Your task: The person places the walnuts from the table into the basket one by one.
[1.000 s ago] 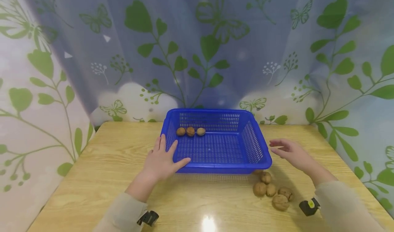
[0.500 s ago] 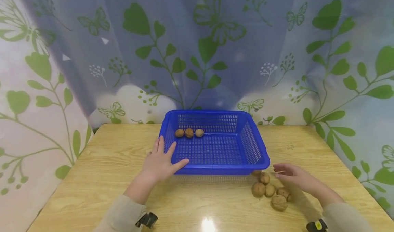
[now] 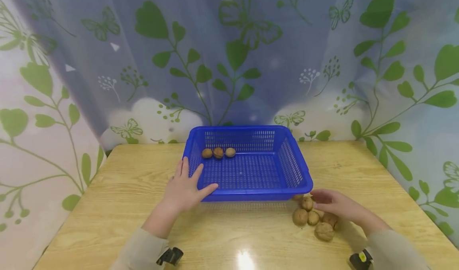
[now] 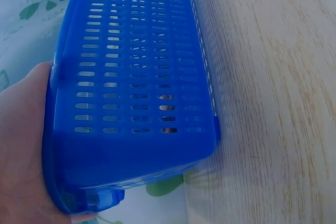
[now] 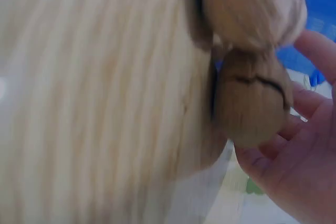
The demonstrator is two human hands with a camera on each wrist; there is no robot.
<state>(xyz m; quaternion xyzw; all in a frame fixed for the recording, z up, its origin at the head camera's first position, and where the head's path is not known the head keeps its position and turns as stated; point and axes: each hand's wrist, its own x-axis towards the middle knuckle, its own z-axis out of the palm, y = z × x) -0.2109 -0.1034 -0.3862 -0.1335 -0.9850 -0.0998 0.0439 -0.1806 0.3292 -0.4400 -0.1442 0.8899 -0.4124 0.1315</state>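
Three walnuts (image 3: 218, 153) sit in a row at the back left of a blue plastic basket (image 3: 247, 191). My left hand (image 3: 183, 192), fingers spread, rests on the basket's front left corner; the left wrist view shows that hand (image 4: 23, 145) against the rim. Several walnuts (image 3: 324, 231) lie in a cluster on the table by the front right corner, one partly hidden under the rim. My right hand (image 3: 338, 204) reaches in over them, thumb tip right at a walnut (image 3: 306, 203). In the right wrist view, a cracked walnut (image 5: 252, 100) stands before that hand's fingers (image 5: 310, 98).
The basket stands on a light wooden table (image 3: 122, 198), near its back edge. Behind it hangs a blue curtain (image 3: 201, 63) with green leaves and butterflies. A small black device (image 3: 171, 256) is worn at the left wrist, another (image 3: 360, 259) at the right.
My right hand has come down from beside the basket's right rim toward the walnuts, then moved left against them. My left hand stays on the basket, and the walnuts lie as before.
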